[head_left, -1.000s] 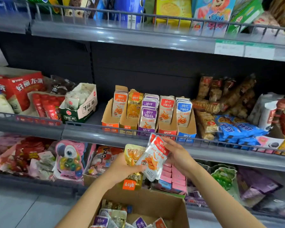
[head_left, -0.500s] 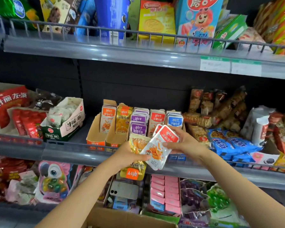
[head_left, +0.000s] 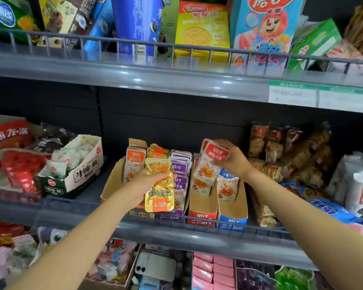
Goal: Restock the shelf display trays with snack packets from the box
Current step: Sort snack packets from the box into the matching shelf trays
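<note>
My right hand (head_left: pixel 233 160) pinches two red-labelled packets (head_left: pixel 208 166) by their top edge, above the red tray (head_left: pixel 201 216), fourth of five on the shelf (head_left: pixel 197 233). My left hand (head_left: pixel 140 185) grips one gold packet (head_left: pixel 159 197). They look light, soft and slippery; sealed edges seem safest to hold.

Grey metal shelves (head_left: pixel 113 78) with low wire rails (head_left: pixel 197 47) front a dark back panel (head_left: pixel 176 118). Light glints along the upper shelf's edge.

The grey middle shelf (head_left: pixel 71 208) carries a row of cardboard display trays (head_left: pixel 201 208), a green-and-white carton (head_left: pixel 80 176) to their left, and brown wrapped snacks (head_left: pixel 302 155) to their right.
</note>
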Available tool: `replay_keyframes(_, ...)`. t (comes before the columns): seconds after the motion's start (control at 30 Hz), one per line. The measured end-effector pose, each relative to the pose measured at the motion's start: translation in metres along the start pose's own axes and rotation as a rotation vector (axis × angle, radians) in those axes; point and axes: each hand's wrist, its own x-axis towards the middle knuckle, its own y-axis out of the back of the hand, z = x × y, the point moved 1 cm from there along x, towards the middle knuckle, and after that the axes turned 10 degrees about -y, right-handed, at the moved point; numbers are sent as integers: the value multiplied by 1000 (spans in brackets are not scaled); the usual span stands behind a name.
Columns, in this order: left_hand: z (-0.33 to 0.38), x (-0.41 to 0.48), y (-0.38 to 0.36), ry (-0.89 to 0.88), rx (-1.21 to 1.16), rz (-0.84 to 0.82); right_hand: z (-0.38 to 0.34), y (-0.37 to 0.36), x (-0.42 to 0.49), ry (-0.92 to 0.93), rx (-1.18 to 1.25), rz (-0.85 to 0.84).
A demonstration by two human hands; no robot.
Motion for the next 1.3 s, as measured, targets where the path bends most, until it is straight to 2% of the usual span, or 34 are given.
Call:
replay_keyframes(0.13,-6,6,2,17,-32,0,14,-24,11,20,-226,-19)
replay_keyframes(0.27,-14,9,4,27,-50,1,27,-35,18,21,-628,84)
replay_keyframes(0.33,-16,8,5,34,-62,1,28,-37,17,16,-733,93)
replay_keyframes(0.5,-19,2,7,38,-110,12,31,-41,12,20,-784,138)
replay_keyframes(0.7,-20,-4,9,45,-175,84,26,-43,-1,24,-716,167)
replay_keyframes(0.87,-16,-12,10,49,-197,140,16,-46,-13,-31,-721,116)
replay_keyframes(0.93,-14,-16,11,36,-277,178,7,-50,-19,-19,-639,154)
replay_keyframes(1.0,-10,-19,14,-15,-398,224,-10,-57,-32,-9,-355,166)
replay_keyframes(1.1,2,-28,17,-133,-628,284,-45,-78,-61,-128,126,-92)
replay_keyframes(1.2,7,-37,18,-182,-731,291,-65,-103,-82,-297,415,-344)
replay_keyframes(1.3,3,-41,26,-203,-670,235,-68,-114,-82,-349,610,-352)
